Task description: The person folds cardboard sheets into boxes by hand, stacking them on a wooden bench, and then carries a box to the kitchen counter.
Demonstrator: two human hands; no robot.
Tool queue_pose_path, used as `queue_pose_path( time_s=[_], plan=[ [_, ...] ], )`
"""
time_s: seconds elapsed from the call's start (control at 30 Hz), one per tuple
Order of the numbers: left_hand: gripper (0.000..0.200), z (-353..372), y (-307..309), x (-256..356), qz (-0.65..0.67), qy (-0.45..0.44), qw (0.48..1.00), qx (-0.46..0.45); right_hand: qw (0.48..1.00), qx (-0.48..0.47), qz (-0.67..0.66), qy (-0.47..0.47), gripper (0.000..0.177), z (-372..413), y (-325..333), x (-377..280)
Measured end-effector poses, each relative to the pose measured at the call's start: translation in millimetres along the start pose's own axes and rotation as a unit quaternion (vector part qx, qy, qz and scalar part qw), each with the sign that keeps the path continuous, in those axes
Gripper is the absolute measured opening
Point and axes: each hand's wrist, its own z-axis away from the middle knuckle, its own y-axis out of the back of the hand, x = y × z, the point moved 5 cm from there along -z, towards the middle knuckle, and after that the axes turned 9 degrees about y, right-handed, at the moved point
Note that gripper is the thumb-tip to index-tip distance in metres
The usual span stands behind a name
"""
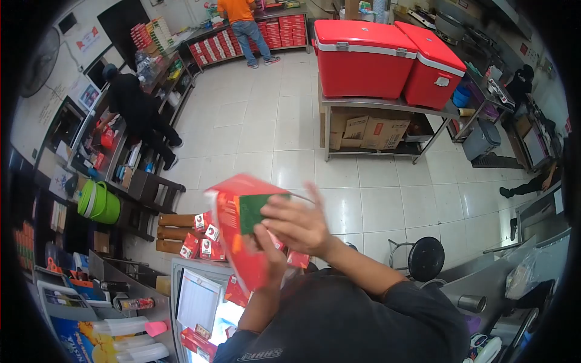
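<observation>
A flat red packet [227,225], blurred by motion, is held up in front of my body. On its face is a dark green rectangle [249,219]. My left hand [270,257] is closed around the packet's lower right side, its thumb pointing up toward the green rectangle. From the right, my right hand [298,222] reaches over with its fingers stretched out and fingertips on the green rectangle; one finger sticks up, smeared. Below the packet, several small red-and-white boxes [212,249] lie beside a lit screen [198,300].
Two red coolers [366,60] stand on a metal table [387,104] ahead. A black round stool [425,258] is at right. A green bucket [100,201] stands at left. One person [136,112] works at the left counter, another [242,27] at the far shelf.
</observation>
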Motion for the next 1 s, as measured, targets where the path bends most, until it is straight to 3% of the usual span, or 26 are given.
queue_pose_path(
  time_s=[0.03,0.07,0.13,0.2,0.27,0.33,0.43,0.5,0.53,0.57,0.6,0.63,0.67,0.73,0.8,0.87,0.93,1.0],
  plan=[
    [0.021,-7.2,8.4,-7.7,0.044,-0.019,0.998,0.049,0.994,-0.010,0.107,0.015,0.033,1.4,6.0,-0.2],
    [0.021,-12.5,9.2,-2.1,0.045,-0.022,0.997,0.055,0.991,0.078,0.108,-0.026,0.036,7.7,17.3,11.3],
    [0.025,-19.6,9.5,3.8,0.227,0.041,0.972,0.040,0.993,0.075,0.073,-0.048,0.029,10.6,28.6,29.4],
    [0.024,-25.2,12.4,2.8,0.221,0.045,0.974,0.026,0.998,0.064,0.017,-0.023,0.027,26.5,31.0,39.3],
    [0.024,-25.0,9.3,4.8,0.019,0.018,0.998,0.057,0.998,0.057,-0.031,0.001,0.024,26.5,31.8,39.0],
    [0.026,-18.9,3.1,4.6,0.021,0.008,0.998,0.054,0.995,0.056,0.035,0.077,0.017,9.9,36.0,26.8],
    [0.027,-5.7,-2.8,14.0,0.014,0.073,0.996,0.050,0.994,0.066,0.056,0.067,0.015,4.6,33.9,28.2],
    [0.026,-2.5,-12.6,32.1,-0.111,0.133,0.985,-0.016,0.997,0.044,0.029,0.063,0.015,-0.4,33.4,25.2],
    [0.026,-3.1,-3.6,27.3,-0.110,0.132,0.985,-0.015,0.998,0.023,0.001,0.060,0.016,-2.7,31.2,25.2],
    [0.026,-4.0,7.3,26.7,-0.288,0.017,0.957,-0.037,0.998,0.022,0.001,0.061,0.016,-4.1,30.9,27.5],
    [0.026,-2.9,5.7,29.4,-0.453,-0.097,0.884,-0.057,0.998,0.015,-0.037,0.044,0.016,-4.8,29.6,32.0],
    [0.024,-18.2,6.0,9.7,-0.189,0.087,0.978,-0.031,0.997,0.008,-0.075,0.026,0.016,-4.4,28.3,34.5],
    [0.024,-21.1,4.3,3.3,-0.189,0.087,0.978,-0.030,0.997,0.007,-0.075,0.027,0.016,-4.3,26.9,32.2],
    [0.026,-24.3,1.6,-7.9,0.097,0.115,0.987,-0.062,0.996,0.004,-0.084,0.017,0.016,-3.6,20.4,25.0],
    [0.029,-17.6,-3.9,-2.5,0.090,0.125,0.987,-0.051,0.996,0.016,-0.083,-0.012,0.017,-1.8,16.9,25.6],
    [0.031,-11.8,-5.8,0.9,-0.087,0.111,0.989,-0.050,0.995,0.029,-0.082,-0.043,0.018,0.6,16.0,27.0],
    [0.031,-9.4,-7.8,-4.2,-0.047,0.123,0.991,-0.034,0.990,0.035,-0.080,-0.114,0.023,5.0,14.4,30.7],
    [0.029,-6.0,-7.2,-15.0,-0.118,0.109,0.986,-0.046,0.988,0.029,-0.073,-0.129,0.024,3.8,12.3,30.3]
  ],
)
